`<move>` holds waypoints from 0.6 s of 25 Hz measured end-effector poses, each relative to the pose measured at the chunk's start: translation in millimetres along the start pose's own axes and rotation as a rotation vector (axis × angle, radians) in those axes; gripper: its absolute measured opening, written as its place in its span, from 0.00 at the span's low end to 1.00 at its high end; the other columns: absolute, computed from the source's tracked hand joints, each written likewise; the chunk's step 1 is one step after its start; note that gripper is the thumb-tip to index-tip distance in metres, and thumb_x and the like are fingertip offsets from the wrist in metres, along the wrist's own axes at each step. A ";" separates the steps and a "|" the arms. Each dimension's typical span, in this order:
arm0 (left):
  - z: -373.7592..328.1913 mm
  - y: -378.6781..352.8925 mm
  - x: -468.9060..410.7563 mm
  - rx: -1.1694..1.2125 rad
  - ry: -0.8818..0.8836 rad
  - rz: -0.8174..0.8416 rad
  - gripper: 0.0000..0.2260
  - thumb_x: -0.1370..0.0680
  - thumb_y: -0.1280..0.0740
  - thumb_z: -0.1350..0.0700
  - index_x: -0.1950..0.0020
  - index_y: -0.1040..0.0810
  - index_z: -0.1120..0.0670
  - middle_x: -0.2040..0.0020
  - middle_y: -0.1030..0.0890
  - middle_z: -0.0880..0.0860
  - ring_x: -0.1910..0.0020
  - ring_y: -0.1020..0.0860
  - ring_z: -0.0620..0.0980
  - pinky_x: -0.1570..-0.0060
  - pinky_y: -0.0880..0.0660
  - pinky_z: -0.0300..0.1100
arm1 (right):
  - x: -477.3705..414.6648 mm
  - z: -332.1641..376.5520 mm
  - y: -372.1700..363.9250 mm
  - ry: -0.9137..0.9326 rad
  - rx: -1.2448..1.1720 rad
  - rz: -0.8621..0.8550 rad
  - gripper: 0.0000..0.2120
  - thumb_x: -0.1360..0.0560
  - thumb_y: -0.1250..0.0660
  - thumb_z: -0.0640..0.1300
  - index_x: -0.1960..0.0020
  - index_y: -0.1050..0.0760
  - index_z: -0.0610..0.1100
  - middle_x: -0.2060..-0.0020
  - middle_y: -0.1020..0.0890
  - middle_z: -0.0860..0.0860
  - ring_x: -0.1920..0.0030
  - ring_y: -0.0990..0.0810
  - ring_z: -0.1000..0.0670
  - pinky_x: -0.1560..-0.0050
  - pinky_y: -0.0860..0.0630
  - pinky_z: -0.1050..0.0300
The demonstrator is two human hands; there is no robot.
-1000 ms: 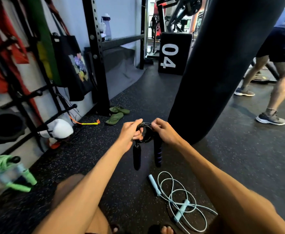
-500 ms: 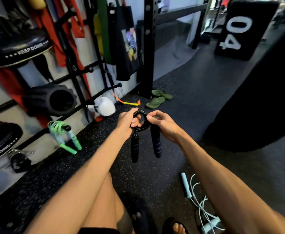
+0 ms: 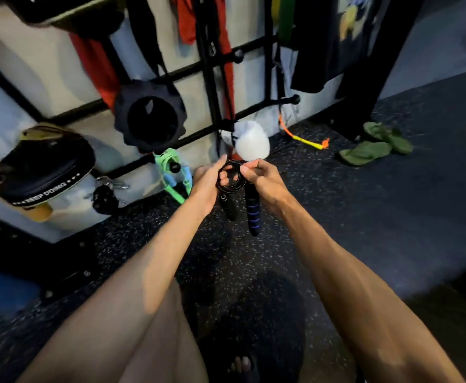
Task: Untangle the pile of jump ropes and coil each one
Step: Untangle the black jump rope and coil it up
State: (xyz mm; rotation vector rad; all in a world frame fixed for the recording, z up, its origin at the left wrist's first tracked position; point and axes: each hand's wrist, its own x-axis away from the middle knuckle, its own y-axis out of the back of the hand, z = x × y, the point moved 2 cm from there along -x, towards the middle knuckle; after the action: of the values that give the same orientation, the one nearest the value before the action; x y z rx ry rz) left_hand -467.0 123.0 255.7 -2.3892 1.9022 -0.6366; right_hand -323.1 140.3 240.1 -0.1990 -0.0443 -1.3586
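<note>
A black jump rope (image 3: 232,176) is wound into a small tight coil and held in the air between both hands. My left hand (image 3: 205,182) pinches the coil's left side, and my right hand (image 3: 263,178) grips its right side. Two handles hang down from the coil: a plain black one (image 3: 228,207) and a black one with blue rings (image 3: 252,214). A coiled green jump rope (image 3: 172,175) hangs on a peg of the wall rack just left of my left hand.
A black wall rack (image 3: 212,87) carries a foam roller (image 3: 150,121), a punch mitt (image 3: 45,164), resistance bands and a white cap (image 3: 251,143). Green flip-flops (image 3: 370,149) and a yellow-orange cord (image 3: 308,140) lie on the speckled rubber floor. My knee and foot are below.
My view has swung left toward the wall rack; the pale blue rope on the floor and the punching bag have left the frame. Both hands still hold the black coil, now nearer the rack.
</note>
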 end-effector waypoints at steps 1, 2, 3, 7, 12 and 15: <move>0.9 8.9 -5.7 -0.016 -0.026 -0.019 0.11 0.22 0.32 0.53 0.51 0.24 0.62 0.73 0.30 0.48 0.73 0.32 0.44 0.64 0.31 0.38 | -14.4 -6.5 -7.8 -0.011 -0.001 0.025 0.07 0.22 0.33 0.39 0.47 0.24 0.35 0.55 0.17 0.39 0.55 0.19 0.47 0.47 0.22 0.51; 1.1 18.2 -10.8 -0.041 -0.052 -0.038 0.10 0.20 0.33 0.55 0.49 0.25 0.62 0.73 0.29 0.47 0.73 0.29 0.43 0.64 0.30 0.37 | -28.8 -13.9 -16.6 -0.014 -0.014 0.045 0.09 0.21 0.33 0.39 0.45 0.25 0.33 0.55 0.18 0.38 0.55 0.19 0.46 0.48 0.21 0.51; 1.9 27.0 -15.4 -0.069 -0.075 -0.058 0.09 0.19 0.35 0.56 0.51 0.25 0.62 0.73 0.26 0.45 0.73 0.27 0.42 0.64 0.28 0.36 | -38.5 -17.6 -25.8 -0.013 -0.015 0.060 0.10 0.21 0.33 0.38 0.44 0.25 0.32 0.55 0.18 0.38 0.56 0.19 0.47 0.50 0.21 0.53; 4.3 69.6 -39.5 -0.166 -0.139 -0.248 0.09 0.18 0.38 0.60 0.59 0.25 0.56 0.73 0.21 0.45 0.72 0.24 0.38 0.64 0.26 0.35 | -75.8 -38.7 -69.0 -0.006 0.010 0.143 0.09 0.21 0.33 0.38 0.45 0.25 0.33 0.60 0.18 0.44 0.62 0.20 0.52 0.57 0.22 0.59; 15.2 128.4 -77.0 -0.349 -0.238 -0.427 0.05 0.20 0.35 0.61 0.46 0.23 0.60 0.55 0.20 0.55 0.58 0.22 0.47 0.46 0.25 0.44 | -116.9 -62.4 -115.5 0.025 0.030 0.181 0.03 0.22 0.33 0.37 0.54 0.26 0.42 0.63 0.19 0.47 0.67 0.21 0.56 0.64 0.24 0.65; 13.8 145.0 -98.0 -0.561 -0.330 -0.515 0.10 0.21 0.35 0.61 0.40 0.22 0.61 0.51 0.19 0.55 0.56 0.22 0.44 0.53 0.26 0.30 | -144.4 -75.2 -132.3 0.074 0.085 0.151 0.02 0.22 0.33 0.38 0.51 0.25 0.40 0.64 0.19 0.47 0.65 0.22 0.51 0.64 0.24 0.63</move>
State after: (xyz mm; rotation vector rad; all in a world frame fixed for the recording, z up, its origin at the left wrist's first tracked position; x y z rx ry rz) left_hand -614.2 174.5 175.2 -3.1001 1.4660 0.3465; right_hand -488.9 241.2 160.5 -0.0786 -0.0249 -1.2097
